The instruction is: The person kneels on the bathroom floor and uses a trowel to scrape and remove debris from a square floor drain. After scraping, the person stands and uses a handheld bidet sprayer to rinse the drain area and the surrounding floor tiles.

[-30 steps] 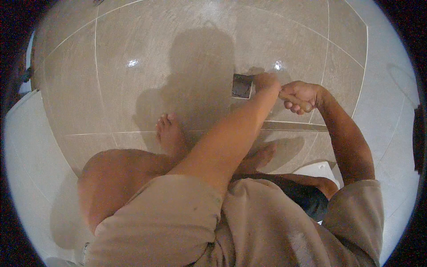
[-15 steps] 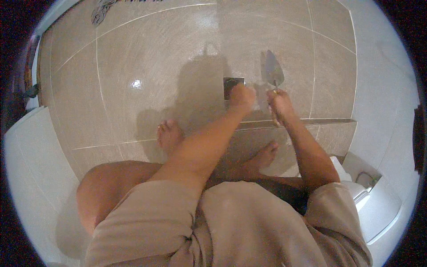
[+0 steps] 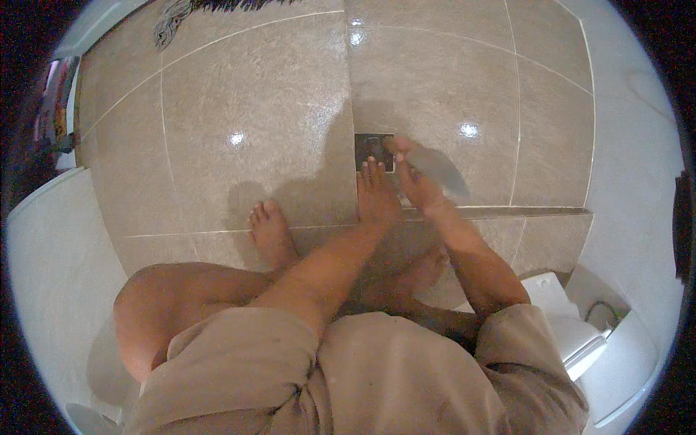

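Note:
A small dark square (image 3: 367, 148), which looks like a floor drain, is set into the tiled floor in front of me. My left hand (image 3: 378, 196) lies palm down with fingers stretched out, its fingertips at the near edge of the square. Just right of it, my right hand (image 3: 419, 185) is closed around a pointing trowel (image 3: 444, 171). The trowel's grey blade points away to the right and is smeared by motion. Its handle end is over the square's right side, mostly covered by my fingers.
Beige tiles (image 3: 254, 109) cover the floor, with a low step edge (image 3: 507, 212) running right from my hands. My bare feet are on the near tiles. A white toilet (image 3: 573, 333) stands at lower right, a grey mop-like bundle (image 3: 170, 25) lies far left, and white walls flank both sides.
The trowel has swung round from pointing forward to pointing right, its handle now toward the dark square. My left hand has gone from a closed fist to flat, a little nearer me.

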